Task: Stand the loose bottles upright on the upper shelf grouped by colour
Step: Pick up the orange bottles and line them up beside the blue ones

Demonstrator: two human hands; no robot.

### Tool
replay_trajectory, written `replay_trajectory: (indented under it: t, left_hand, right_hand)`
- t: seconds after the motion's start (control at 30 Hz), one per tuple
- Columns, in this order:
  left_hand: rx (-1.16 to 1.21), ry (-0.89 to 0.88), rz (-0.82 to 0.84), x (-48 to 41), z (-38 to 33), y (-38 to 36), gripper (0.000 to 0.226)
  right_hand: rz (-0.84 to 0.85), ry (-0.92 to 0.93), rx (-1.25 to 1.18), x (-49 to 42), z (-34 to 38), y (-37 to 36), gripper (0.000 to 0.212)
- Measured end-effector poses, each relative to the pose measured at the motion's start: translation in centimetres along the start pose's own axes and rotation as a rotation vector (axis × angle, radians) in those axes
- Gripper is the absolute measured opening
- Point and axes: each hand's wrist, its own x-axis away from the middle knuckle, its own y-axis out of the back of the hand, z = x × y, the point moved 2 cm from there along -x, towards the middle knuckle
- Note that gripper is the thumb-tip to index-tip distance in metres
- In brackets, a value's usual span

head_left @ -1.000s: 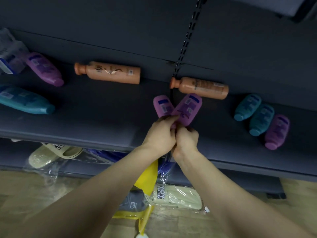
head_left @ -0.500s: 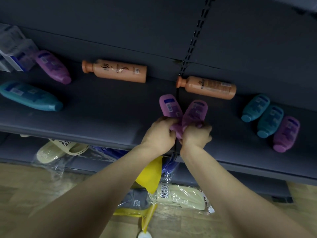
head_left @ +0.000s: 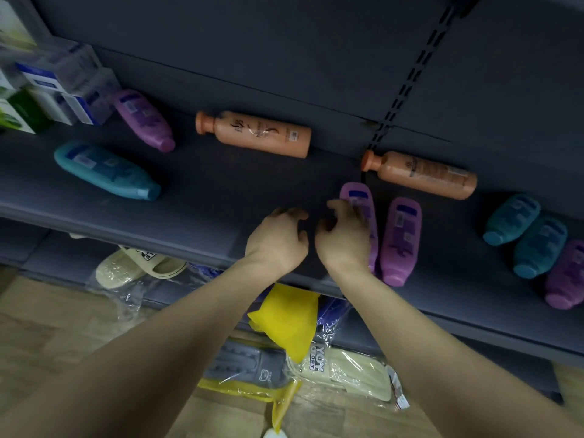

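Reaching out over the upper shelf [head_left: 221, 184] with both bare arms. Holding nothing in the left hand [head_left: 278, 238], fingers loosely curled and apart above bare shelf. Spreading the relaxed fingers of the right hand [head_left: 344, 238] across the left edge of the first purple bottle [head_left: 360, 194] without closing round it (actual contact lost in motion blur). Just to its right, nearly parallel: the second purple bottle [head_left: 401, 238], both with long axes running from the shelf's front edge toward the back panel, caps nearest the edge, broad ends pointing away (standing on caps or lying flat, hard to say from this steep angle). Behind, along the back panel: the left orange bottle [head_left: 256, 134] and right orange bottle [head_left: 420, 175], flat on their sides, long axes along the shelf, caps pointing left. Farther left: the blue bottle [head_left: 104, 169] on its side, cap to the right, and the far-left purple bottle [head_left: 142, 123], slanted, cap toward front right, beside stacked boxes [head_left: 47, 86]. At far right, packed in a row: the first teal bottle [head_left: 512, 218], second teal bottle [head_left: 540, 246] and far-right purple bottle [head_left: 565, 276], caps toward front left. Below: bagged slippers [head_left: 139, 263] and a yellow bag [head_left: 287, 314].
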Motion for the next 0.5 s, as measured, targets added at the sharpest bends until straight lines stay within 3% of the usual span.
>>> replay_trajectory:
  t: [0.13, 0.27, 0.5]
  left_hand:
    - [-0.084, 0.031, -0.027, -0.7, 1.8, 1.2, 0.040]
    - [-0.102, 0.047, -0.058, -1.8, 3.6, 2.3, 0.044]
    - [-0.050, 0.132, -0.156, -5.4, 6.1, 3.8, 0.050]
  right_hand:
    - [0.168, 0.102, 0.127, -0.7, 1.3, -2.2, 0.049]
    - [0.184, 0.190, 0.137, -2.3, 2.5, -3.5, 0.051]
    - [0.124, 0.176, -0.055, -7.8, 4.6, -4.7, 0.054]
